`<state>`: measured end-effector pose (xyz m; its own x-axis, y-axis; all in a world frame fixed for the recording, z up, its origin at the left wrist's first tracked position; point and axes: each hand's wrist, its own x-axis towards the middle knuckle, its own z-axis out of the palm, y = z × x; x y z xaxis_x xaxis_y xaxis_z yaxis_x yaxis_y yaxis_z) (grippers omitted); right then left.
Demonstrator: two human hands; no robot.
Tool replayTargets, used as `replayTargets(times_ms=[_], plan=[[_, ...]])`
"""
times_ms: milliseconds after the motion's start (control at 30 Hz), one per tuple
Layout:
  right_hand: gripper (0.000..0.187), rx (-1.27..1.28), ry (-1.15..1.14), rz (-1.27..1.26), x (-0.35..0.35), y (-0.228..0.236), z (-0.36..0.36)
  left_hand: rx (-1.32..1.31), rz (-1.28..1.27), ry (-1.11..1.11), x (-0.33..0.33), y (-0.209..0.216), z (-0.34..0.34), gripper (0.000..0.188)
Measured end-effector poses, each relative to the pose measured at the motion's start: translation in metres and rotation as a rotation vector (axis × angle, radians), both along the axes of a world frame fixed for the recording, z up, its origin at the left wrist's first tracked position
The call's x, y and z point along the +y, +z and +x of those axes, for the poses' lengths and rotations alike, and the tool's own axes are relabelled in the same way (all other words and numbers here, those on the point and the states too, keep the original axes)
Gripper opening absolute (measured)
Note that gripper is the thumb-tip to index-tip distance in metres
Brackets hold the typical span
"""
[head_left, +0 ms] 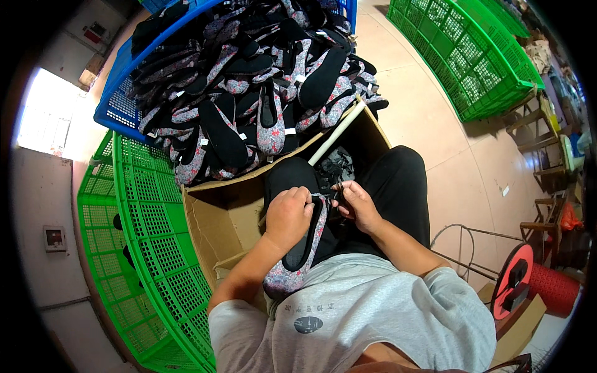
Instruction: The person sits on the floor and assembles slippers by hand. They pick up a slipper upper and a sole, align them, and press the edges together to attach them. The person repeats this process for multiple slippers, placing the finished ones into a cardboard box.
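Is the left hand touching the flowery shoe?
Touching. The head view shows the left hand wrapped over the flowery shoe, fingers pressed on its upper edge.

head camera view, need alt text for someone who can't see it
Seen from above, a seated person's left hand grips a floral cloth shoe on the lap while the right hand pinches at its toe end. Ahead are an open cardboard box and a blue crate heaped with matching shoes, with green crates alongside.
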<state>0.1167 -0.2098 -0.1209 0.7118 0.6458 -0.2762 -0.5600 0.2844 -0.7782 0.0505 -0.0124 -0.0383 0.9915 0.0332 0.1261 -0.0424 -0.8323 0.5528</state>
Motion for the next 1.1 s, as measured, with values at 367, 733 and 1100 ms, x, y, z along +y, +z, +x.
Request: replayTargets(times_ms=[367, 733, 1100], plan=[[0.028, -0.073, 0.232, 0.016, -0.004, 0.003, 0.013, -0.290, -0.081, -0.116, 0.006, 0.011, 0.009, 0.025], [0.023, -0.222, 0.456, -0.068, -0.024, 0.036, 0.033, -0.353, -0.214, 0.043, -0.021, -0.001, -0.010, 0.024], [0.024, -0.721, 0.678, -0.318, -0.027, 0.077, 0.061, -0.344, -0.259, 0.034, -0.030, 0.006, -0.015, 0.029]])
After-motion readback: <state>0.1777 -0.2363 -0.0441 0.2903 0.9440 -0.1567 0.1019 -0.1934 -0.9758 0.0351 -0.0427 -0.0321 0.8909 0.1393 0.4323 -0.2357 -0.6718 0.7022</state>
